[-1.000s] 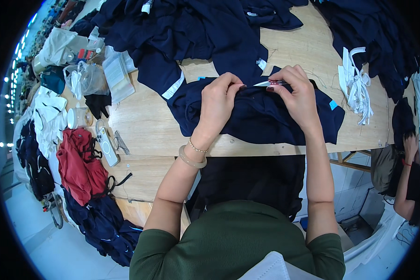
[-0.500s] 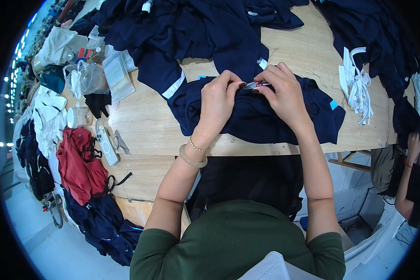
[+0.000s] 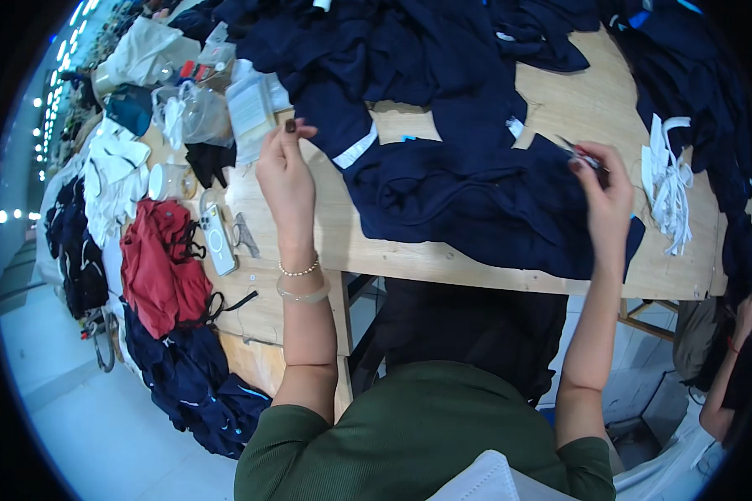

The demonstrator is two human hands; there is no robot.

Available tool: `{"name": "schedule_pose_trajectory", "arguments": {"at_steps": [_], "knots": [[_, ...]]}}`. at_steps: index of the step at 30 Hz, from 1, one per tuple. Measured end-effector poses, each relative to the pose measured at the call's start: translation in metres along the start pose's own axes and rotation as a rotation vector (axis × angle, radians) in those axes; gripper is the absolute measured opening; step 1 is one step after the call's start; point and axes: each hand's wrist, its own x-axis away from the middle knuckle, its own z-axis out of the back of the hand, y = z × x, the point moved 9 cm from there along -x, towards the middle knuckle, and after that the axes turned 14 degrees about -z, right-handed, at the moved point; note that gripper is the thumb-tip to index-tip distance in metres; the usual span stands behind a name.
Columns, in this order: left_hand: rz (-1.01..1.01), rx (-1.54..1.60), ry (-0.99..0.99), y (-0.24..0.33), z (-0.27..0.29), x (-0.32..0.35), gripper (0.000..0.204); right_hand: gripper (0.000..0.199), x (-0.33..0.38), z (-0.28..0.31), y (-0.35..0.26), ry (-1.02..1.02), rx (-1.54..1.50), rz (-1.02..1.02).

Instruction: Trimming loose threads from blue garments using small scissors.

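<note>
Around 11 o'clock from the wearer's green shirt (image 3: 443, 426), the left hand (image 3: 287, 179) is up, wrist pretty straight, fingers bunched narrow; can't tell if they're pinching anything. Right hand (image 3: 607, 179) sits at 1 o'clock, gripping small pointed snips (image 3: 570, 145), tip toward 10. Navy garment (image 3: 476, 209) lies rumpled at 12 on the wooden table (image 3: 342, 230).

Bare tabletop (image 3: 336, 227) left of garment (image 3: 497, 209)

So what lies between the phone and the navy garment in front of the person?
In the head view: a small grey item I can't identify, then wooden tabletop, with the left wrist above it.
</note>
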Motion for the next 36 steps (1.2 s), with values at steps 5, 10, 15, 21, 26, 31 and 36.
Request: {"name": "schedule_pose_trajectory", "arguments": {"at_steps": [5, 10, 15, 21, 26, 31, 36], "knots": [[-0.028, -0.152, -0.058, 0.004, 0.019, 0.029, 0.018, 0.019, 0.008, 0.035, 0.029, 0.075, -0.063, -0.046], [-0.38, -0.225, -0.358, 0.077, -0.038, 0.048, 0.018, 0.02, 0.018, 0.023, 0.019, 0.065, -0.093, -0.068], [-0.453, -0.26, -0.504, 0.071, -0.065, 0.051, 0.015, 0.02, 0.019, -0.012, 0.002, -0.079, -0.153, -0.072], [-0.265, -0.113, -0.411, 0.029, -0.053, 0.043, 0.009, 0.018, 0.023, -0.051, -0.017, -0.218, -0.222, -0.06], [0.01, -0.043, -0.068, 0.023, -0.017, 0.054, 0.013, 0.019, 0.029, -0.104, -0.015, -0.4, -0.374, -0.282], [-0.008, -0.047, -0.174, 0.041, -0.036, 0.083, 0.021, 0.013, 0.045, -0.166, -0.003, -0.516, -0.397, -0.313], [0.088, 0.064, -0.124, 0.032, -0.046, 0.099, 0.021, 0.02, 0.046, -0.189, -0.008, -0.506, -0.339, -0.293]]}}
